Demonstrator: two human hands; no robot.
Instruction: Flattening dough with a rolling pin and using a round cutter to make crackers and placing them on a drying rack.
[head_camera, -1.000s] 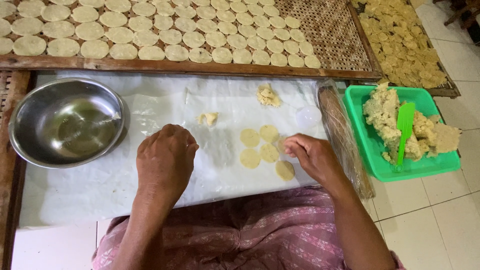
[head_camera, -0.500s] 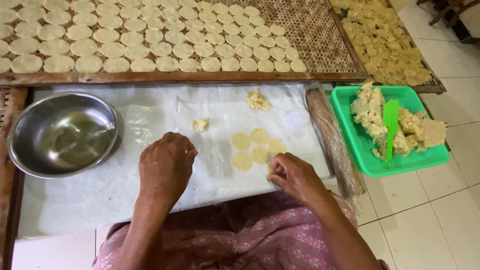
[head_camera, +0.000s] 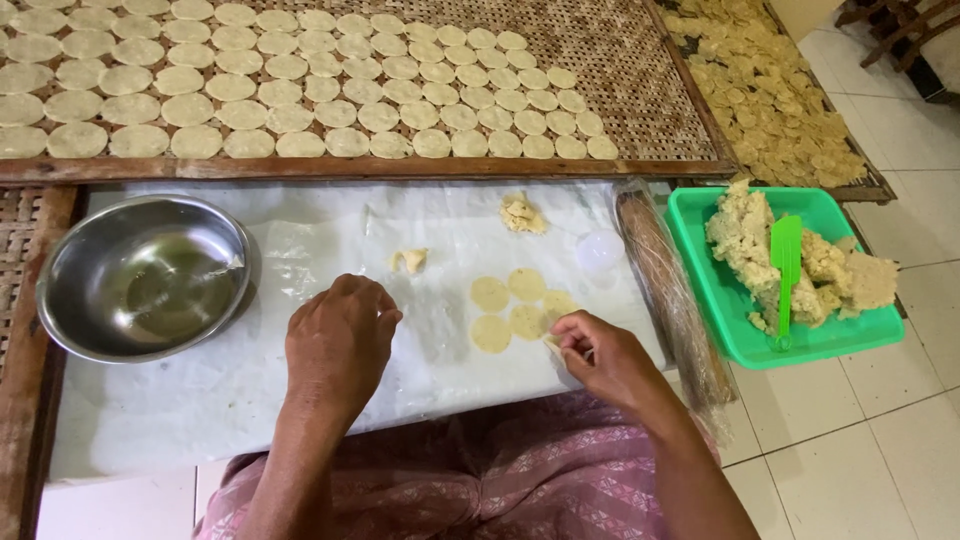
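The left hand (head_camera: 340, 345) rests knuckles-up on the white plastic sheet (head_camera: 250, 380) that covers the desk, its fingers curled under and pressed together on the sheet; whether anything sits under them I cannot tell. The right hand (head_camera: 600, 360) lies at the near right edge of the sheet, its grip narrowed to a pinch on the edge of one thin, pale yellow dough disc (head_camera: 552, 345). Four more flat round dough discs (head_camera: 510, 302) lie on the sheet just left of that hand. Two small dough lumps (head_camera: 523, 213) sit farther back on the sheet. A shiny steel bowl (head_camera: 75, 265) stands at the sheet's left end. Right of the sheet are a wrapped rolling pin (head_camera: 665, 285) and a green plastic tray (head_camera: 720, 310) of crumbly dough.
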